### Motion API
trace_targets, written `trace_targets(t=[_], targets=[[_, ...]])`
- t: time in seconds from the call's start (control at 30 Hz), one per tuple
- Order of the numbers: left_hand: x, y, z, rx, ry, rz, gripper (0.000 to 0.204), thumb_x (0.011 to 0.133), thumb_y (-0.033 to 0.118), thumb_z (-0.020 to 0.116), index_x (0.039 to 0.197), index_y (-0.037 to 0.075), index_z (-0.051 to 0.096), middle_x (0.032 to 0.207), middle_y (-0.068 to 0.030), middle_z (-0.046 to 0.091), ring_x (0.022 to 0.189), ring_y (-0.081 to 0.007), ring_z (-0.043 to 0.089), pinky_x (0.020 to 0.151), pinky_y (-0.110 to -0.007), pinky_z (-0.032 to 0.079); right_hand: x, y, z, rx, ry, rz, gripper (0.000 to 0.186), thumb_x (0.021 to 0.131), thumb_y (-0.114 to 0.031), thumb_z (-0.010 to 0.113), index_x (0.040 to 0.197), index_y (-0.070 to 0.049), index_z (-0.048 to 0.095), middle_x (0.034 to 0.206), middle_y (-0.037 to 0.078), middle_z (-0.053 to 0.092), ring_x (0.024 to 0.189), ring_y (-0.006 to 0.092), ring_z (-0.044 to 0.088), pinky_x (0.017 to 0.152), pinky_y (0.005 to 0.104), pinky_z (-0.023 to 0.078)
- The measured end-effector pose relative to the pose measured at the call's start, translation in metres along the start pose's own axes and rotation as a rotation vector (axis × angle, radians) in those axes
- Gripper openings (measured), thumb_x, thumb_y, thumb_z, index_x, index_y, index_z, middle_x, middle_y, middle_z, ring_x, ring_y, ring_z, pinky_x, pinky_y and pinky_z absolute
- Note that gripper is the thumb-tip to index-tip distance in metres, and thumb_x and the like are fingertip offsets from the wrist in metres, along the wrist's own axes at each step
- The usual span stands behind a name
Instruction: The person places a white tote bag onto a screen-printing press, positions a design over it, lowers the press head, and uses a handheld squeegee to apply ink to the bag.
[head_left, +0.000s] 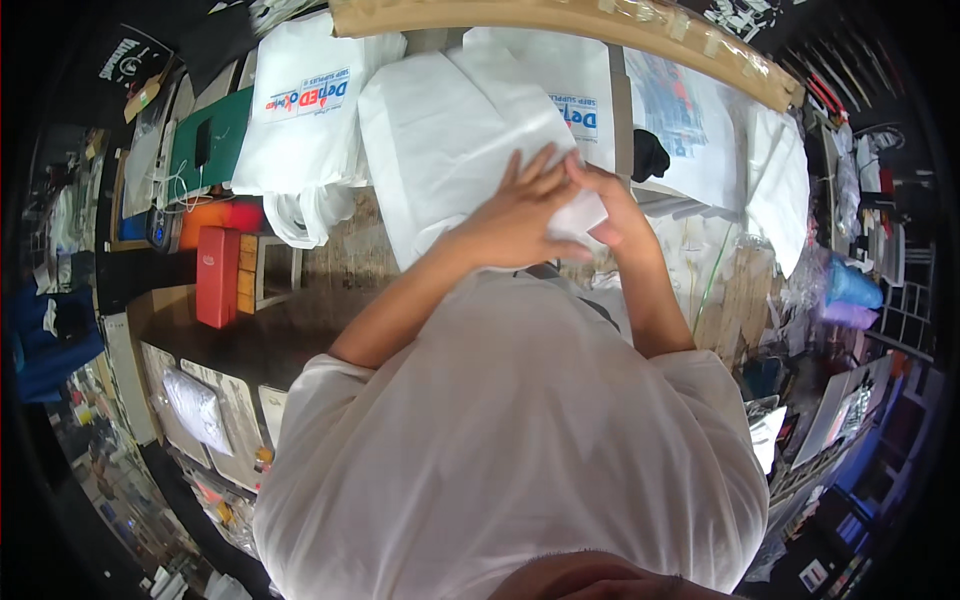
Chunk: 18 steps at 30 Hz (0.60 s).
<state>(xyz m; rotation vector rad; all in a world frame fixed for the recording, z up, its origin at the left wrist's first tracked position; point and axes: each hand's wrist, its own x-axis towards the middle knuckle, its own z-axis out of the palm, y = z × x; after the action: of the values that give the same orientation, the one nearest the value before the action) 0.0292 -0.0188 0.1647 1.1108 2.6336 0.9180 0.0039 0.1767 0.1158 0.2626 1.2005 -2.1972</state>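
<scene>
A white fabric bag, its visible side plain, lies tilted across the middle of the worktable. My left hand rests on its near right corner with the fingers spread. At the same corner my right hand grips the edge; part of the white material shows between the two hands, and some right fingers are hidden. Under and behind this bag lies another white bag with a blue and red print. To the left is a stack of printed white bags, handles hanging over the near edge.
A long cardboard piece runs along the far side. More printed bags and a black bundle lie to the right. Leftward are a green board with a dark phone-like device, and a red box.
</scene>
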Motion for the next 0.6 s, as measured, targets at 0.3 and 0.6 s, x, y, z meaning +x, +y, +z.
trace_targets(t=[0.3,0.6], targets=[[-0.084,-0.122,0.070,-0.086,0.404,-0.740,0.050,0.083,0.038,0.080,0.116,0.004,0.066,0.125,-0.0168,0.062,0.115,-0.0313,0.060,0.097,-0.041,0.049,0.010,0.051,-0.133,-0.147,0.406,-0.118,0.036,0.099,-0.012,0.058,0.133,-0.002,0.057,0.115,0.009,0.068,0.097,0.0189,0.068,0.085,0.0325,0.055],[-0.058,-0.092,0.111,-0.234,0.536,-0.668,0.052,0.079,0.036,0.083,0.110,-0.002,0.066,0.106,-0.0167,0.066,0.105,-0.0279,0.062,0.087,-0.041,0.051,0.064,0.064,-0.142,-0.410,0.739,-0.274,0.040,0.098,-0.014,0.060,0.134,0.004,0.056,0.121,0.013,0.064,0.109,0.0222,0.061,0.090,0.0371,0.049]])
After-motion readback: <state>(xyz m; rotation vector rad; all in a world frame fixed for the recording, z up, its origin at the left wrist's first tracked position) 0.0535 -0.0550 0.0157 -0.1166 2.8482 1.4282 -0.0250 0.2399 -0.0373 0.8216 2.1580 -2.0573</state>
